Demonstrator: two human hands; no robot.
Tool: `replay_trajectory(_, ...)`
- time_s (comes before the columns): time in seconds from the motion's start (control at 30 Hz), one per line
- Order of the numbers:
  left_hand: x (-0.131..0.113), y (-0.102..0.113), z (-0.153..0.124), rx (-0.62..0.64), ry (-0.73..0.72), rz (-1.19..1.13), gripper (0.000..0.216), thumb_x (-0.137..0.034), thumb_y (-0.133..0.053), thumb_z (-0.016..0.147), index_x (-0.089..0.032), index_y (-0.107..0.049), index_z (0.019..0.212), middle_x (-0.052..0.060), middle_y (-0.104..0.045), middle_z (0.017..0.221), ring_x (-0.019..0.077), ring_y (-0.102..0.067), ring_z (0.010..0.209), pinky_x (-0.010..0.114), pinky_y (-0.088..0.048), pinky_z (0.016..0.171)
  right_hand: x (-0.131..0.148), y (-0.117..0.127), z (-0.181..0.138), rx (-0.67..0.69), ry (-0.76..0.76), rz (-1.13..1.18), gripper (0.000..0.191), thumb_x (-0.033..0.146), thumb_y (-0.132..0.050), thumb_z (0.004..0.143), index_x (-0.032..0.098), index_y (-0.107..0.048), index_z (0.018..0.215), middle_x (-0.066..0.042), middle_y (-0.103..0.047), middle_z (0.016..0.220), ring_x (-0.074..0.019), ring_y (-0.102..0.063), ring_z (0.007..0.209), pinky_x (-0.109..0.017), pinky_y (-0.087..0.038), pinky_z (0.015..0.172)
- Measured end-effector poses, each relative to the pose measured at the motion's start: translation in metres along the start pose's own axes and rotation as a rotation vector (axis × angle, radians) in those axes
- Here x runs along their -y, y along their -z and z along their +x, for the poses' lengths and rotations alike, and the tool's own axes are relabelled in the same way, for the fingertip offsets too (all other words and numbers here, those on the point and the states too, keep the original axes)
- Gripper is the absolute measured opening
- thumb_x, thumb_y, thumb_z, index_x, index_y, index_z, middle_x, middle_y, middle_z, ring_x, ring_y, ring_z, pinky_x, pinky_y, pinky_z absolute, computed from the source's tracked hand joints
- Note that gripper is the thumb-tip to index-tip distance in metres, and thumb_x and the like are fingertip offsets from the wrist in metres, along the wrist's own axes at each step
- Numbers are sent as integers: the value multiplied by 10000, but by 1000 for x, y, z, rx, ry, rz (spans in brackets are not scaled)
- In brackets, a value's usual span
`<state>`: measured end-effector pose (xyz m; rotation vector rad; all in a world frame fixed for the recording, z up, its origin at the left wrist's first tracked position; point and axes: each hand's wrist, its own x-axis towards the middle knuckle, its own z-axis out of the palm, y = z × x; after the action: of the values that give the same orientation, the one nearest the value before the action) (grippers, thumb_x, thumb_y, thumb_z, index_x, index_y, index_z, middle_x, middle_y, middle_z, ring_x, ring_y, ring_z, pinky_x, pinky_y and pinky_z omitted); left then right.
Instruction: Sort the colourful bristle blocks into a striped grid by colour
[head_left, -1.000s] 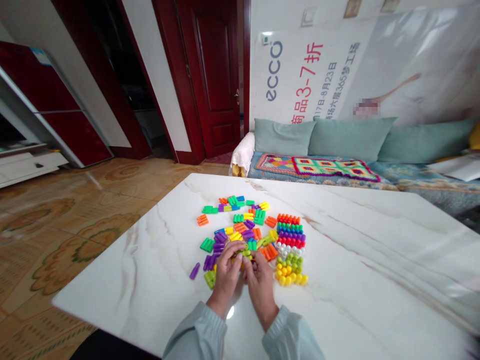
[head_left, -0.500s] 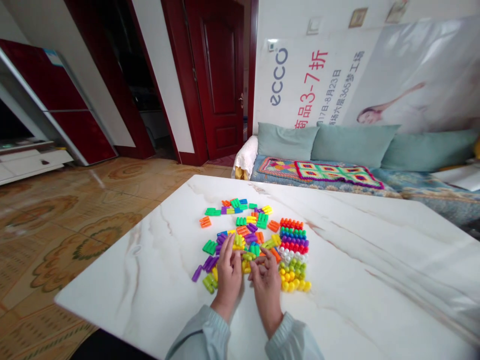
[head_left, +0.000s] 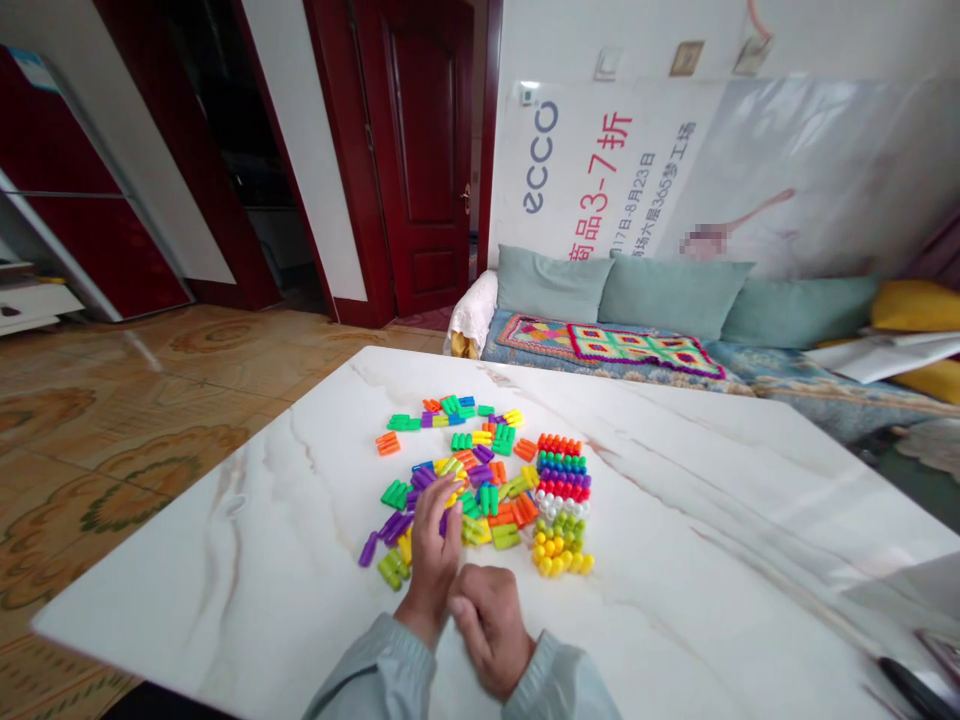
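A loose heap of small coloured plastic pegs point(head_left: 457, 470) lies on the white marble table point(head_left: 690, 600). To its right sits a joined block of peg rows point(head_left: 561, 492), running from orange at the far end through green, purple, red and white to yellow nearest me. My left hand point(head_left: 431, 540) lies flat on the near edge of the heap, fingers stretched onto purple and yellow pegs. My right hand point(head_left: 487, 622) is drawn back toward me on the bare tabletop, fingers curled into a loose fist; what is inside it is hidden. A lime-green peg pair point(head_left: 391, 570) lies left of my left hand.
The table's left edge drops to a patterned tile floor point(head_left: 112, 440). Behind the table stands a sofa point(head_left: 660, 300) with teal cushions and a bright crocheted mat. A dark red door point(head_left: 424, 150) and a wall banner point(head_left: 600, 170) are further back. A dark object point(head_left: 911, 690) shows at the bottom right corner.
My right hand has pulled back from the heap toward me and curled shut. My left hand stays on the pegs. The view has shifted slightly rightward.
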<state>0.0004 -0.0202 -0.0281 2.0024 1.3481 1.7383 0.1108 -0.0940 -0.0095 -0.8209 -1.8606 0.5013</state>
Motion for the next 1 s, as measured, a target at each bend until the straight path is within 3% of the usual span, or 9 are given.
replay_trajectory(0.1,-1,-3,1,224,-181,85,296,-166,-493,942,-295,-695,1115,32,-697,1175,236,-563,1179,452,-448,1029,2,0,-1,33,48,4,427,408,-271,1024,226,-529,736,2,-557,618,-140,-509,569,-269,-357,590)
replay_trajectory(0.23,-9,-7,6,536,-377,210,341,-186,-551,930,-403,-682,1158,-30,-666,1282,265,-458,1323,521,-344,1110,-2,-2,0,-16,41,-24,474,444,-242,1026,224,-523,714,-2,-553,606,-144,-501,562,-273,-339,573)
replay_trajectory(0.43,-12,-14,14,807,-419,292,394,-321,-640,905,-442,-596,1277,-60,-558,1426,279,-384,1384,549,-261,1166,-7,-6,1,-17,45,-58,496,439,-235,1027,217,-499,672,-3,-549,587,-143,-503,553,-277,-329,574)
replay_trajectory(0.53,-12,-18,10,802,-321,393,388,-373,-673,875,-423,-618,1256,-36,-513,1470,308,-376,1382,559,-309,1124,-6,-7,3,-19,36,-69,511,460,-232,1022,216,-479,646,4,-522,570,-141,-473,537,-283,-307,566)
replay_trajectory(0.67,-14,-18,5,692,-210,483,404,-354,-672,867,-403,-618,1264,-21,-500,1482,332,-350,1395,550,-352,1078,-5,-7,4,-2,0,-15,527,478,-218,1022,213,-532,691,1,-543,593,-144,-499,560,-282,-329,583)
replay_trajectory(1.0,-16,-17,4,658,-191,495,434,-321,-668,863,-410,-605,1283,-29,-472,1505,337,-346,1399,544,-354,1073,-5,-7,7,-30,-89,-21,560,516,-200,1019,215,-424,602,19,-455,555,-131,-425,523,-276,-267,544)
